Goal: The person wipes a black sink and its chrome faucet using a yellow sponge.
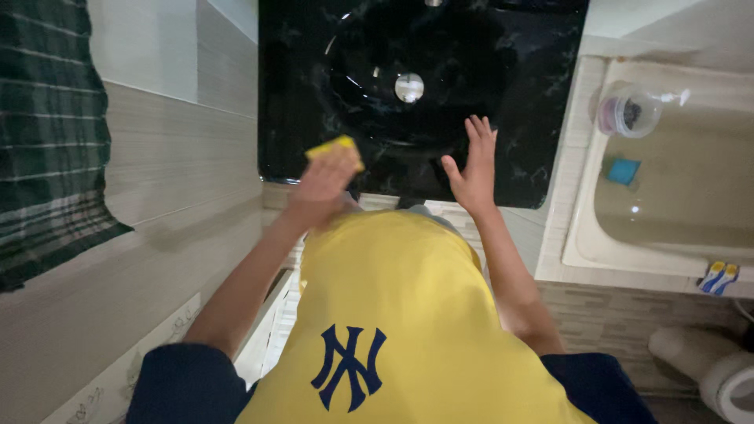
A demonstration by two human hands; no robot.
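Observation:
A black marbled sink [534, 102] with a round basin and a silver drain [409, 87] lies below me. My left hand [326, 184] grips a yellow sponge [334, 148] at the sink's front left rim. Over the front right rim my right hand [473, 165] is spread flat with fingers apart and holds nothing. My yellow shirt [400, 314] fills the lower middle of the view.
A beige bathtub [667, 196] stands to the right, with a clear plastic container [631, 111] on its edge and a small blue object [624, 170] inside. A dark plaid cloth [47, 133] hangs on the left wall. A white toilet rim [726, 377] shows at lower right.

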